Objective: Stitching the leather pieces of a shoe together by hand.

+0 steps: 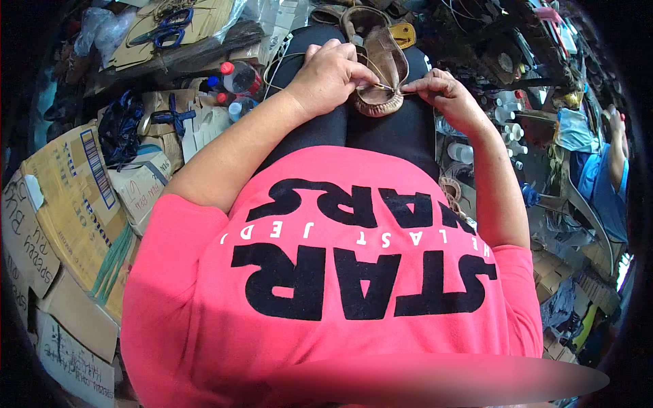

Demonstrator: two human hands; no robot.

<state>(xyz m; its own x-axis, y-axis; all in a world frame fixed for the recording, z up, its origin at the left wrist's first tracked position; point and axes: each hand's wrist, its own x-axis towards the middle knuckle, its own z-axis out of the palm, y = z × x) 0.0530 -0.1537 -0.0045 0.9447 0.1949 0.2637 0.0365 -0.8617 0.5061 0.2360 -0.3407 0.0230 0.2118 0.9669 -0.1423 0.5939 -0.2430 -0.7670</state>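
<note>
A brown leather moccasin (381, 58) rests on my lap between my thighs, its gathered, stitched toe pointing toward me. My left hand (333, 76) is closed at the shoe's left side, with thumb and fingertip pinching a pale thread (385, 87) over the toe opening. On the other side, my right hand (445, 96) is closed, its thumb and forefinger pressed together at the shoe's right rim. Whatever is between those fingertips is too small to make out. A yellow tag-like piece (403, 35) sits by the heel end.
Cardboard boxes (71, 197) are stacked at my left, near bottles with red and blue caps (241, 78). Blue-handled scissors (169, 35) lie on cardboard at the far left. More bottles (510, 115) stand at my right. Another person in blue (602, 177) is at the far right.
</note>
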